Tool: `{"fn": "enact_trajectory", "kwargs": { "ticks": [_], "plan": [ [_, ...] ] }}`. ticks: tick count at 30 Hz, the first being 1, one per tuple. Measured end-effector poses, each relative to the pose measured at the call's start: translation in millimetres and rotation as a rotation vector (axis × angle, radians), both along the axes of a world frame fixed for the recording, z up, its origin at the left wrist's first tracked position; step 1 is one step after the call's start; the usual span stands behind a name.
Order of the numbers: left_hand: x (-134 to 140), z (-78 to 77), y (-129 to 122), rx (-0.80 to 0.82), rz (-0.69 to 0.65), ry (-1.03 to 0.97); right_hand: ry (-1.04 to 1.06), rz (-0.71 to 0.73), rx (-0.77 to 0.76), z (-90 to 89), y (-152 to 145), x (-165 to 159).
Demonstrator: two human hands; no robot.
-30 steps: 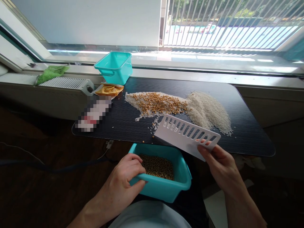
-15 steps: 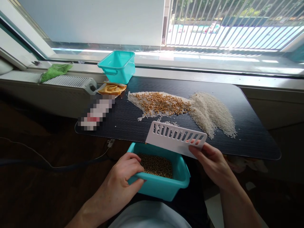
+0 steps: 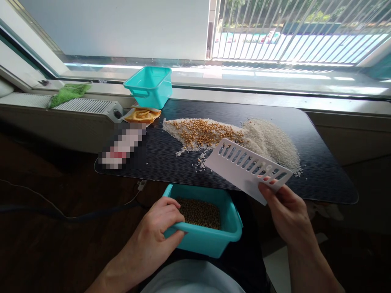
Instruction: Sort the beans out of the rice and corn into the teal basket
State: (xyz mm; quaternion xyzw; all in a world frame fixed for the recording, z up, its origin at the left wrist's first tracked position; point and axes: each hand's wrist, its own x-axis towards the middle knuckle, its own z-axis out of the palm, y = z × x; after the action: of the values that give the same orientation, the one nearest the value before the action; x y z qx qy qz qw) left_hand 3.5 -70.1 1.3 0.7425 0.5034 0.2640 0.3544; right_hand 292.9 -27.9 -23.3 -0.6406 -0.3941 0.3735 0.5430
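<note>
My left hand (image 3: pixel 163 228) grips the near left rim of a turquoise plastic bin (image 3: pixel 207 242), which is held under the table's front edge. Inside the bin lies a layer of yellowish-brown soybeans (image 3: pixel 201 215). My right hand (image 3: pixel 285 209) pinches one end of a flat white slotted plastic plate (image 3: pixel 235 175), tilted above the table's front part. Behind the plate, soybeans (image 3: pixel 198 131) lie scattered over a long spread of white rice (image 3: pixel 271 136). The plate hides part of the rice. A few grains lie loose by its left end.
A second turquoise bin (image 3: pixel 149 87) stands at the table's back left, beside a yellow-orange cloth or packet (image 3: pixel 143 115). A blurred-out item (image 3: pixel 122 147) lies at the left end of the dark table (image 3: pixel 324 171). Behind are a radiator (image 3: pixel 88 106) with a green cloth (image 3: pixel 69 94) and a window.
The slotted plate has moved right and away from the bin, over the table, and its tilt has steepened. My left hand and the bin have hardly moved.
</note>
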Motion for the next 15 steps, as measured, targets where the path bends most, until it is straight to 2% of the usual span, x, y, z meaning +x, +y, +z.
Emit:
{"fn": "enact_trajectory", "kwargs": {
  "ticks": [7,15],
  "plan": [
    [0,0.7,1,0.016,-0.005,0.008,0.011,0.08,0.047,0.3,20,-18],
    [-1,-1.1,0,0.024,-0.003,-0.003,-0.004,0.174,0.09,7.6,22,-23]
  ]
}}
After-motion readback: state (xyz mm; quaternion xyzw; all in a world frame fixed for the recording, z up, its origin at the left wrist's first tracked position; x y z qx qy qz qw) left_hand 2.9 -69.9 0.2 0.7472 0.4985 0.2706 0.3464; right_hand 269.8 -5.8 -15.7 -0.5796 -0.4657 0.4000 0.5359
